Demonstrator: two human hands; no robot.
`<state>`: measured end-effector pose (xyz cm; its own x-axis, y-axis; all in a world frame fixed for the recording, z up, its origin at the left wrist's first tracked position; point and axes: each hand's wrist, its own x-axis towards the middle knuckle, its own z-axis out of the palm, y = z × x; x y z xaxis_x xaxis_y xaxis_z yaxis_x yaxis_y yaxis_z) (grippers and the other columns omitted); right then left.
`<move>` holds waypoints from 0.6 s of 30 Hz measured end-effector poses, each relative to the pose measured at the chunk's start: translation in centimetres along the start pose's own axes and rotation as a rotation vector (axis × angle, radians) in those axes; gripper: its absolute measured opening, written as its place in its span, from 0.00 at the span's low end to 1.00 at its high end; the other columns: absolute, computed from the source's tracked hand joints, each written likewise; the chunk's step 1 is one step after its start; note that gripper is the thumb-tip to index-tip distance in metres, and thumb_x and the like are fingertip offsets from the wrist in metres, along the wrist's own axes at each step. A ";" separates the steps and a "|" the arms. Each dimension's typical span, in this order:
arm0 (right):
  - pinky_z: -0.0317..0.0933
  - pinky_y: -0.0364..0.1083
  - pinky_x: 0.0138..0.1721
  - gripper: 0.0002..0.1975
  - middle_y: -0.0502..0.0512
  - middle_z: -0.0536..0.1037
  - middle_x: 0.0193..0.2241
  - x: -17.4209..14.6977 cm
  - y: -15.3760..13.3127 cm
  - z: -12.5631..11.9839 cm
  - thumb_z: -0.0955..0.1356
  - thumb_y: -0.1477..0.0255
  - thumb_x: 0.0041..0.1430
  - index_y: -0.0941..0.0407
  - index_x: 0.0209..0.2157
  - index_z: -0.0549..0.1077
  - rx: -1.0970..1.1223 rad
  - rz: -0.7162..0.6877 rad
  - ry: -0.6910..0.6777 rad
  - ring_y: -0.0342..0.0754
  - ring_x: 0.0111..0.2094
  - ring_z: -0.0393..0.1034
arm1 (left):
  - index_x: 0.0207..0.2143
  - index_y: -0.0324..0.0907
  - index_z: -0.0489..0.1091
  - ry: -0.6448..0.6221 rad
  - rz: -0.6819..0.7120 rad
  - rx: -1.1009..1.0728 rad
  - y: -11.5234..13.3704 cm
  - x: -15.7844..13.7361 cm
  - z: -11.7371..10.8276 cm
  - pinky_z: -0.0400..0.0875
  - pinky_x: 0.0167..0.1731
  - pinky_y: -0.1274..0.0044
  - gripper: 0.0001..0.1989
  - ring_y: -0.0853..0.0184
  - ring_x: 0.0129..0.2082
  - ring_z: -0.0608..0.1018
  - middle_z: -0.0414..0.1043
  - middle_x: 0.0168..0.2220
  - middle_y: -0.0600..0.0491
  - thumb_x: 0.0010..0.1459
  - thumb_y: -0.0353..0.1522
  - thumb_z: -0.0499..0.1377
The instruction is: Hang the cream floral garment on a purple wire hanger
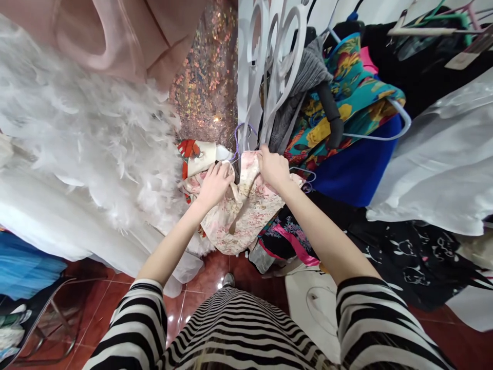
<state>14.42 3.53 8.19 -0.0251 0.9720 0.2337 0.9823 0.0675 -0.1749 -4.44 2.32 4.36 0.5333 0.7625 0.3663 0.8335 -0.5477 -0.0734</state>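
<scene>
A cream garment with a pink floral print (246, 221) hangs in front of me, held up by both hands. My left hand (216, 182) is closed on its upper left edge, fingers curled over the cloth. On the upper right edge my right hand (274, 168) is closed, thumb uppermost. Between and just behind the hands rises a purple hanger (237, 134); whether the garment hangs on it I cannot tell. A cream and orange-red patterned cloth (196, 156) shows behind my left hand. Beside my right wrist a pale hanger end (310, 174) sticks out.
White feathered clothing (115, 128) fills the left, with a pink sequined fabric (210, 77) behind. White scrollwork (269, 67) stands at the back. A teal floral garment (346, 97), blue cloth (346, 169) and other clothes crowd the right. Below lies a red tiled floor (196, 303).
</scene>
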 end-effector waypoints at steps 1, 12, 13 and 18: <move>0.62 0.49 0.37 0.22 0.71 0.82 0.44 -0.2 -0.1 0.0 0.54 0.73 0.73 0.60 0.63 0.63 -0.031 -0.010 -0.013 0.63 0.44 0.79 | 0.45 0.42 0.75 0.000 -0.035 -0.008 -0.2 0.3 -0.2 0.69 0.58 0.59 0.15 0.51 0.59 0.72 0.69 0.58 0.40 0.63 0.25 0.51; 0.57 0.46 0.34 0.17 0.74 0.77 0.51 -0.6 -0.8 1.2 0.58 0.70 0.72 0.61 0.55 0.70 -0.147 -0.188 -0.020 0.60 0.46 0.76 | 0.49 0.39 0.68 -0.112 -0.432 -0.224 -2.9 3.7 -0.3 0.71 0.42 0.68 0.16 0.53 0.41 0.80 0.78 0.40 0.41 0.69 0.35 0.44; 0.57 0.46 0.34 0.17 0.73 0.78 0.49 -0.3 -0.8 1.1 0.57 0.70 0.72 0.61 0.54 0.70 -0.126 -0.160 -0.025 0.60 0.45 0.76 | 0.50 0.40 0.68 -0.096 -0.444 -0.244 -3.0 3.7 0.0 0.71 0.42 0.68 0.16 0.54 0.40 0.80 0.78 0.40 0.41 0.69 0.35 0.44; 0.60 0.47 0.36 0.21 0.68 0.83 0.41 0.7 -0.3 0.8 0.53 0.69 0.75 0.60 0.58 0.67 0.065 0.058 -0.003 0.61 0.42 0.78 | 0.56 0.41 0.66 0.026 -0.388 -0.301 -2.5 3.0 1.6 0.72 0.46 0.68 0.20 0.55 0.44 0.79 0.77 0.43 0.42 0.66 0.28 0.44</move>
<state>13.97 4.36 7.63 0.0310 0.9753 0.2187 0.9680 0.0252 -0.2498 -4.67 6.51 4.17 0.1850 0.9231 0.3373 0.8888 -0.3036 0.3433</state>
